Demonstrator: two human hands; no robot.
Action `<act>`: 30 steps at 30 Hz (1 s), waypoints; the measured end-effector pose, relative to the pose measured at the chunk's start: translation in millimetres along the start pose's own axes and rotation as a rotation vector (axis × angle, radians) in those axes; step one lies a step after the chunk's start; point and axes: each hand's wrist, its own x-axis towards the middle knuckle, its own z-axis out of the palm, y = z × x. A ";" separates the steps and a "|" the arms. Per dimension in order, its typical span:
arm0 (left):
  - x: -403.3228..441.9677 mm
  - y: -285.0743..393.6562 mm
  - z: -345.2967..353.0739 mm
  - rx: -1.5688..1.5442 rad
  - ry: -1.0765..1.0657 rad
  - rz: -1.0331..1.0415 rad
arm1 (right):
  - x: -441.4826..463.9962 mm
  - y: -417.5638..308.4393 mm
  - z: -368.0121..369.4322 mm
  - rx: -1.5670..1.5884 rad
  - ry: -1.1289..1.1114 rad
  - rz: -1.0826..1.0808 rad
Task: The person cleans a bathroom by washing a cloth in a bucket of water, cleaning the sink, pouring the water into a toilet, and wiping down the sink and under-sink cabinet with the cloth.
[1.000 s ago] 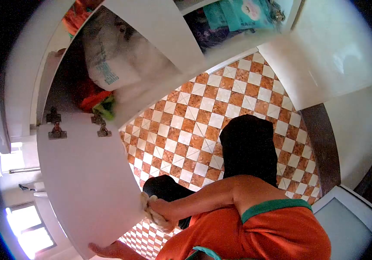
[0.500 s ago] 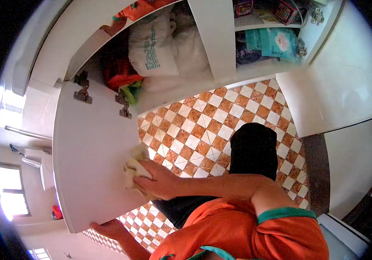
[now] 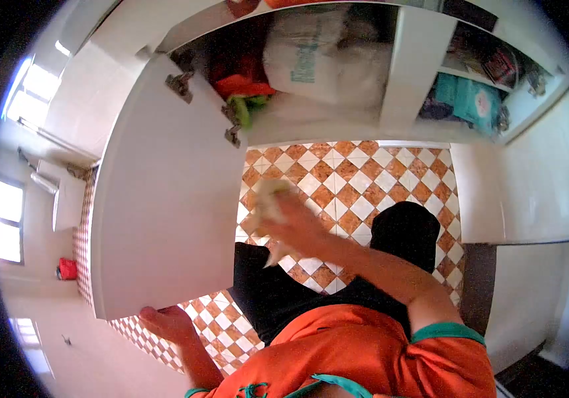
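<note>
The white cabinet door (image 3: 165,192) hangs open on its metal hinges at the left. My left hand (image 3: 170,325) grips its near edge, with part of the fingers hidden behind the panel. Bunched in my right hand (image 3: 297,222) is a pale yellowish cloth (image 3: 271,202), blurred by motion. That hand is just right of the door's side edge, over the tiled floor, apart from the panel.
Inside the open cabinet (image 3: 324,123) are a white bag with green print (image 3: 304,56), a red item (image 3: 241,85) and a green one (image 3: 248,109). Teal packets (image 3: 473,99) fill a right-hand compartment. My knee (image 3: 405,229) stands over the checkered floor (image 3: 344,176).
My right hand has come off the door's face with the cloth and moved right, past its edge. The left hand stays at the near edge. The whole view has shifted and turned somewhat.
</note>
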 end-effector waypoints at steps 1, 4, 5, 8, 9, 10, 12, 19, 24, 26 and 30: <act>-5.4 -12.2 3.0 0.012 0.001 -0.018 | -4.4 10.1 -17.7 0.457 -0.229 0.464; -11.8 -22.2 6.6 -0.049 -0.024 0.082 | -52.9 63.8 -44.9 -0.351 -0.024 0.347; -13.2 -24.2 7.6 -0.030 -0.028 0.110 | -60.7 75.4 -64.0 -0.691 -0.115 0.287; -6.3 -4.1 9.4 0.031 0.027 0.051 | -65.0 118.4 -106.3 -0.770 -0.088 0.267; -8.9 -4.8 11.4 -0.339 0.017 -0.183 | -64.6 134.5 -113.5 -0.840 -0.142 0.262; -10.2 -4.1 11.1 -0.525 0.003 -0.298 | -62.5 145.4 -118.1 -0.803 -0.279 0.432; -10.9 -1.2 6.8 -0.783 0.020 -0.512 | -69.5 163.4 -94.9 -0.905 -0.267 0.357; -10.3 -4.2 2.2 0.112 -0.006 0.007 | -13.0 162.5 -16.1 -0.762 -0.091 0.226; -8.2 5.1 5.0 0.125 0.049 0.004 | 75.5 133.0 70.1 -0.500 -0.335 0.414; -9.6 3.6 3.1 0.091 0.004 -0.025 | 77.4 134.4 88.7 -0.599 0.038 0.192; -10.3 -6.8 2.2 0.130 -0.008 -0.053 | 55.5 125.4 38.1 -0.340 0.009 0.157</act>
